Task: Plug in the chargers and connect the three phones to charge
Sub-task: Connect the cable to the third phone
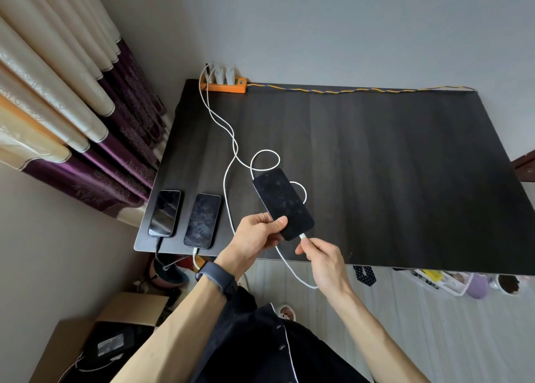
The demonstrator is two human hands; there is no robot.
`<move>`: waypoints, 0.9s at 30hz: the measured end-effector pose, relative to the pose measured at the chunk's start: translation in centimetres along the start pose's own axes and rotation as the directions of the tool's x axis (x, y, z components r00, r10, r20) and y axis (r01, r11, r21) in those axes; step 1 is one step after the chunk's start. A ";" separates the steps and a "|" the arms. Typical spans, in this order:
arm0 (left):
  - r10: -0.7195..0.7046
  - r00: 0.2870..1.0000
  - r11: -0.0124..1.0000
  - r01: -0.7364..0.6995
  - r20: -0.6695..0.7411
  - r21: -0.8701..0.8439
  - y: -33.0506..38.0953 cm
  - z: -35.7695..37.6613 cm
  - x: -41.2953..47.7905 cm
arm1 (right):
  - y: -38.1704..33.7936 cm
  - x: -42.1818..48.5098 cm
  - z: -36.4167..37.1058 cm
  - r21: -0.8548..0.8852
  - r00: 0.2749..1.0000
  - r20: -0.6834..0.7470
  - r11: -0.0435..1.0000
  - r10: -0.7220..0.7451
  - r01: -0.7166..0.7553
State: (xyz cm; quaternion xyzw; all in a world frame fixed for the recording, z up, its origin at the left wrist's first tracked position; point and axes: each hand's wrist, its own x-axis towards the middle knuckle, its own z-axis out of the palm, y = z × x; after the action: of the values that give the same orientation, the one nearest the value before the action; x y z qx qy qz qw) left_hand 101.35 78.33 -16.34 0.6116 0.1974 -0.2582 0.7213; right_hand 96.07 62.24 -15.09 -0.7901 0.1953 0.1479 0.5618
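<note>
Dark table (376,156) | left hand (254,238) grips third phone (282,203) | right fingers (308,245) pinch white plug (302,235), seemingly seated

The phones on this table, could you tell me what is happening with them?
A person is connecting the third phone: the left hand holds it while the right hand pinches a white cable's plug at its port. Two other phones lie cabled at the table's near left corner. Chargers sit in the orange power strip.

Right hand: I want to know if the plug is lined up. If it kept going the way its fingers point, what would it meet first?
The right hand pinches the white connector, aimed at the bottom edge of the phone held by the left hand. It would meet that phone's port end first; the plug already looks at or in it.
</note>
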 end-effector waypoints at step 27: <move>-0.253 0.922 0.800 0.370 -0.295 0.472 -7.3 -7.2 8.4 | 5.2 9.1 8.2 -0.672 0.959 0.133 0.734 0.251 -0.098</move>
State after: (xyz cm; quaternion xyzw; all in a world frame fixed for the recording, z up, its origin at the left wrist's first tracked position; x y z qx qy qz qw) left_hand 103.70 83.50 -28.34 0.7664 0.2962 -0.3490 0.4507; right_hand 101.53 67.20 -26.18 -0.8944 0.1424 0.3439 0.2480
